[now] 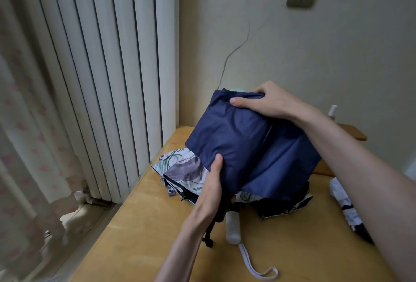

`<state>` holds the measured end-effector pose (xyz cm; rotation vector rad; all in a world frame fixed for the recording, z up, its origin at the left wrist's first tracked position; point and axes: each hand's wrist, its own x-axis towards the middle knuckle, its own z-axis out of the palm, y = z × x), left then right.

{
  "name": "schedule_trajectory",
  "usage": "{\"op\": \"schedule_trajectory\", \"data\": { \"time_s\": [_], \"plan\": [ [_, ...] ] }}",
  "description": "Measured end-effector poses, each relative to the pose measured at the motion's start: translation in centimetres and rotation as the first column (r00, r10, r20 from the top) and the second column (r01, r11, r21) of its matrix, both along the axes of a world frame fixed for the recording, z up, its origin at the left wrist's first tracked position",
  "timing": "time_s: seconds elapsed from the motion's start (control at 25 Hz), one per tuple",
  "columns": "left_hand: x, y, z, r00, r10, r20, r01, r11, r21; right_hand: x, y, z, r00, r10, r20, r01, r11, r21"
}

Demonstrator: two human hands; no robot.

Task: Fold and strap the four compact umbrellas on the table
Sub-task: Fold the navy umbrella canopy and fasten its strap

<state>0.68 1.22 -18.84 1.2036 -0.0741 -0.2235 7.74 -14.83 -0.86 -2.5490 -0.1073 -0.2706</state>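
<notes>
Hold: my left hand (210, 182) and right hand (267, 101) both pinch the navy umbrella (254, 144).
Handling: I judge it light, limp, slippery; grip ribs.

Dim, soft daylight; blurred, warped edges.

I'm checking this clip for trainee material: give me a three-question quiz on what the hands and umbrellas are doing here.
1. True or false: both hands grip the navy umbrella.
2. Which hand holds the canopy's far, top end? A) left hand B) right hand C) neither
3. Fill in: the white handle on the wooden table trails a white ____.

Key:
1. True. Each hand pinches the navy fabric.
2. B. The left hand grips the near lower edge, above the floral umbrella.
3. Wrist strap, a loop lying flat on the table.
</notes>
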Motion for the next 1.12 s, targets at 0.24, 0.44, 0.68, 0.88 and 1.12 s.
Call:
{"op": "schedule_trajectory", "data": {
  "time_s": [0.24,0.44,0.68,0.88,1.12],
  "plan": [
    [1.1,0.2,-0.6,0.998,0.067,-0.005,-0.066,0.995,0.079,-0.1,-0.2,-1.0,0.987,0.073,0.144,-0.057,0.992,-0.11],
    [1.2,0.4,-0.4,0.995,0.095,0.011,-0.096,0.989,0.109,-1.1,-1.3,-1.5,0.987,0.146,0.061,-0.144,0.989,-0.032],
    [0.4,0.0,0.6,0.975,0.074,-0.209,-0.075,0.997,0.003,-1.6,-0.2,-2.1,0.922,0.15,0.358,-0.171,0.985,0.026],
    [1.9,1.0,0.6,0.931,0.303,0.204,-0.364,0.816,0.449,-2.2,0.0,-0.5,0.93,-0.023,0.366,0.053,0.996,-0.072],
    [-0.8,-1.9,0.5,0.766,-0.008,0.643,-0.374,0.807,0.456,-1.9,1.9,-0.1,0.936,-0.236,0.26,0.27,0.957,-0.104]
  ]
}}
